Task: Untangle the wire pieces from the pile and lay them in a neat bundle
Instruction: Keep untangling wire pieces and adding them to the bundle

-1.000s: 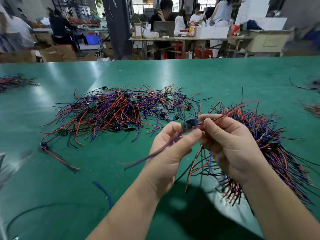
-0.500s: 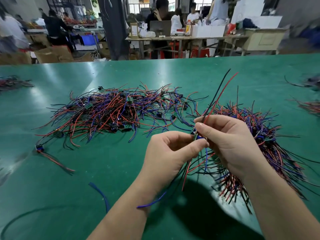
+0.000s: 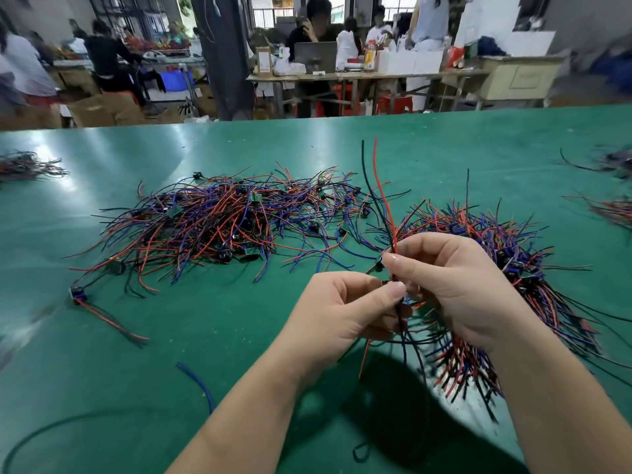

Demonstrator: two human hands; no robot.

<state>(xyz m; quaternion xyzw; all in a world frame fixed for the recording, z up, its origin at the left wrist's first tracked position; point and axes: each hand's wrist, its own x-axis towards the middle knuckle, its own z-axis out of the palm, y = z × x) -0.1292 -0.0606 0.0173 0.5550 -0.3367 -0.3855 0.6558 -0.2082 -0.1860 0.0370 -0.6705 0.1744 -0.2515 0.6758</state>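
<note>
A tangled pile of red, blue and black wire pieces [image 3: 219,220] lies on the green table [image 3: 205,336], left of centre. To the right lies the sorted bundle [image 3: 506,254], its wires running roughly one way. Above the bundle's near end both hands hold one wire piece [image 3: 379,186]. My left hand [image 3: 342,313] pinches it between thumb and fingers. My right hand [image 3: 455,285] pinches it just above. Its red and black leads stand upward, and other leads hang below the hands.
A single wire piece [image 3: 102,306] lies apart at the left. A loose blue wire [image 3: 198,381] and a black cable [image 3: 51,429] lie near the front edge. More wire heaps sit far left [image 3: 27,165] and far right [image 3: 612,210]. People work at tables beyond.
The held wire piece has turned from lying across to upright, its red and black leads now pointing up. Both hands have stayed close together over the bundle's near end.
</note>
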